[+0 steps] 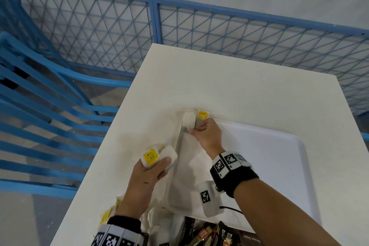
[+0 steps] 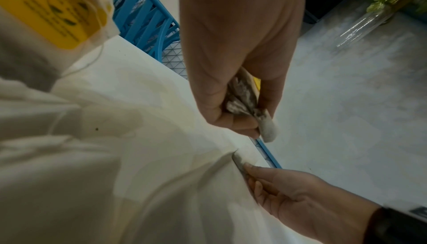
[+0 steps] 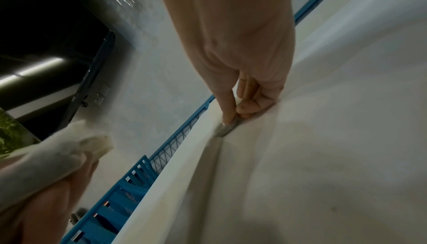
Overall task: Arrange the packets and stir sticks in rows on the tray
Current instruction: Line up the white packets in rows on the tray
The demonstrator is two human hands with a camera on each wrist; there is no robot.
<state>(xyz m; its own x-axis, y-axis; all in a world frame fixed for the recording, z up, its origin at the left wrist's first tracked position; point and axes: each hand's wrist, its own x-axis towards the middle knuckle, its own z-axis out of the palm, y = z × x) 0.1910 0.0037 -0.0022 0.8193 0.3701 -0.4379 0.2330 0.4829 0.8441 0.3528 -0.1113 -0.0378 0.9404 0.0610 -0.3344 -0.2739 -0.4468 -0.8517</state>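
White table [image 1: 249, 90] fills the middle, with a blue mesh fence [image 1: 111, 32] behind it and blue chairs [image 1: 40, 106] to its left. On the table lies a white tray [image 1: 279, 166]. At the tray's far left corner the right hand [image 1: 207, 138] pinches tea-bag packets [image 1: 191, 121] between thumb and curled fingers, one with a yellow tag [image 1: 202, 115]. Just left of the tray, above the tabletop, the left hand [image 1: 147, 177] grips another bunch of packets [image 1: 159, 156] with fingers curled round them. A pile of dark sachets [image 1: 205, 233] sits at the near edge.
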